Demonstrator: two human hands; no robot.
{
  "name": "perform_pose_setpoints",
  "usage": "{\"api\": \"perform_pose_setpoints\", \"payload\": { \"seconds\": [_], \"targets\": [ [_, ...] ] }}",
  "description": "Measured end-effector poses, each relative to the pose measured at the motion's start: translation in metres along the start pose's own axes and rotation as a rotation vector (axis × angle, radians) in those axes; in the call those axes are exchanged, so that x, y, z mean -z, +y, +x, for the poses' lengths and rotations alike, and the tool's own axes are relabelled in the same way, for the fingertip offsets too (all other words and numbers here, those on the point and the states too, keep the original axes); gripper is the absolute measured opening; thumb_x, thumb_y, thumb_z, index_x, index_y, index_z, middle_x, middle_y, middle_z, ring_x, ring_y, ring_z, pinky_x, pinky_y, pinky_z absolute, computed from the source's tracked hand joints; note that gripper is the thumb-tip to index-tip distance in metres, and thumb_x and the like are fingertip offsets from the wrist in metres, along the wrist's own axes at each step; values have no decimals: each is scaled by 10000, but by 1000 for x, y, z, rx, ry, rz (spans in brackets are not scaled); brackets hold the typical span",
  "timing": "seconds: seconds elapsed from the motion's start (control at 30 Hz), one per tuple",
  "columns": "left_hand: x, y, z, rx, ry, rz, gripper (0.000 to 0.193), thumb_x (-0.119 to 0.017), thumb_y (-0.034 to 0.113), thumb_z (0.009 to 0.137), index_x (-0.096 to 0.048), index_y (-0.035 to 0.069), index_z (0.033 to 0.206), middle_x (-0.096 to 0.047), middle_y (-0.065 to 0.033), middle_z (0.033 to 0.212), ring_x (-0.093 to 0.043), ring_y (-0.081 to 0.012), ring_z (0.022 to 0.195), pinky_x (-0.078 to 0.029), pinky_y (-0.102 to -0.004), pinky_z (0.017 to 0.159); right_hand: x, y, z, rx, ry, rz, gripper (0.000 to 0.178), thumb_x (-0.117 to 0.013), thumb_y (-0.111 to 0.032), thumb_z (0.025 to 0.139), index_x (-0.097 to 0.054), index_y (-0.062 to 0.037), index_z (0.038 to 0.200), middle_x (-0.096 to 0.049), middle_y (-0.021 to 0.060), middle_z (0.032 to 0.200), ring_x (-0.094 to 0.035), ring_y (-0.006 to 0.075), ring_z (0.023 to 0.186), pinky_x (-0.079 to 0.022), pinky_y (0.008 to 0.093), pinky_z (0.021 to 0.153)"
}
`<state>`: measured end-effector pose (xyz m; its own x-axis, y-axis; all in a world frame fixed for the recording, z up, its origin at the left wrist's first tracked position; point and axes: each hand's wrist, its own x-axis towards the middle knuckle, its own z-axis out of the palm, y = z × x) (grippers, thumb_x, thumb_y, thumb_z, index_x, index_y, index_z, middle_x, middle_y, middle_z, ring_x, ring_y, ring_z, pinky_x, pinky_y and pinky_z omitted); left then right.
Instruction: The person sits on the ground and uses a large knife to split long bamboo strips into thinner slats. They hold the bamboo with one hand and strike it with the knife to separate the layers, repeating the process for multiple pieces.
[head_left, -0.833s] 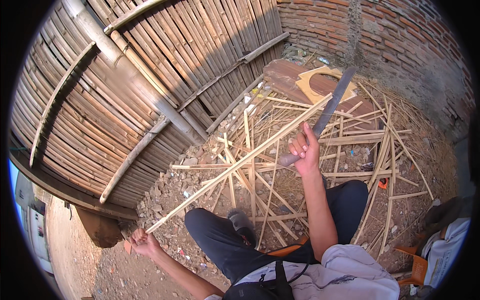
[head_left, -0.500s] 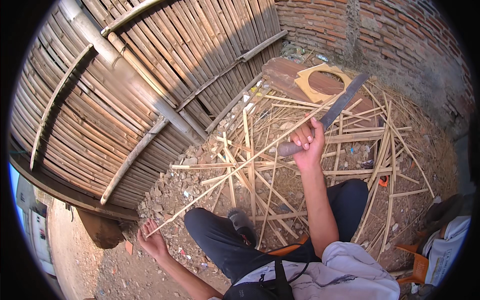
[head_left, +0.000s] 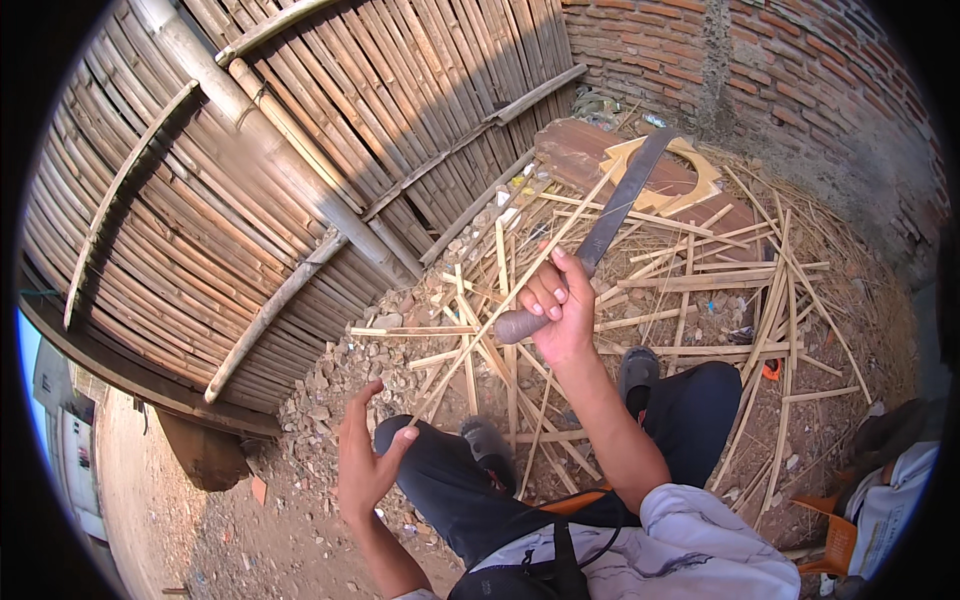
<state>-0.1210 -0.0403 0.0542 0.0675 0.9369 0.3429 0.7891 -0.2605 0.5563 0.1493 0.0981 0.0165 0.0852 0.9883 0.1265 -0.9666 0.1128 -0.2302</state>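
Note:
My right hand point(head_left: 563, 305) is wrapped round the handle of a machete point(head_left: 630, 195), its dark blade slanting up and away to the right. A long, thin bamboo strip point(head_left: 588, 207) runs close along the left of the blade and past my right fingers; whether they pinch it too, I cannot tell. My left hand point(head_left: 370, 460) is open above my left knee, thumb and fingers spread apart. The strip's lower end comes close to the left thumb, and contact there cannot be made out.
Many split bamboo strips point(head_left: 700, 283) lie crisscross on the rubble before my feet. Behind them are a brown board point(head_left: 575, 150) and a yellowish panel with a round hole point(head_left: 708, 190). A bamboo fence point(head_left: 290, 130) stands left, a brick wall point(head_left: 800, 90) right. An orange chair part point(head_left: 838, 535) is lower right.
My right hand has moved left and slightly down with the machete and strip. My left hand has come off the strip's lower end, moved right and up, and spread its fingers.

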Motion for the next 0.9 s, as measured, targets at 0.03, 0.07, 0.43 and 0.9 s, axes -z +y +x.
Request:
{"api": "perform_pose_setpoints", "payload": {
  "seconds": [0.03,0.07,0.43,0.9],
  "targets": [
    [-7,7,7,-1,-121,-79,370,-628,273,1030,-609,-3,1276,-677,-134,1103,-642,-262,1074,-486,-395,943,-3,5,-2,-29,-9,-30,159,-609,-229,1017,-632,-78,1062,-333,-83,539,-316,50,422,-355,247,494],
    [-11,9,11,-2,-243,-159,363,-623,281,1034,-622,-10,1252,-678,-140,1030,-660,-254,995,-510,-377,882,-6,8,-4,-56,-18,-61,163,-610,-228,1016,-634,-75,1068,-330,-83,538,-316,51,422,-355,247,496],
    [-54,-37,-11,339,-485,-643,531,-279,392,1156,-441,61,775,-397,11,623,-384,-92,520,-346,-271,488,32,-24,-15,189,120,-953,390,-567,-383,1052,-620,-23,913,-410,-63,556,-365,45,446,-300,243,437],
    [-93,6,-11,250,-415,-560,505,-333,359,1154,-441,57,764,-390,22,635,-375,-94,566,-341,-292,521,54,-16,-68,325,-443,-2131,589,-628,-656,931,-681,-69,927,-596,74,510,-636,295,457,-496,411,441]
  ]
}}
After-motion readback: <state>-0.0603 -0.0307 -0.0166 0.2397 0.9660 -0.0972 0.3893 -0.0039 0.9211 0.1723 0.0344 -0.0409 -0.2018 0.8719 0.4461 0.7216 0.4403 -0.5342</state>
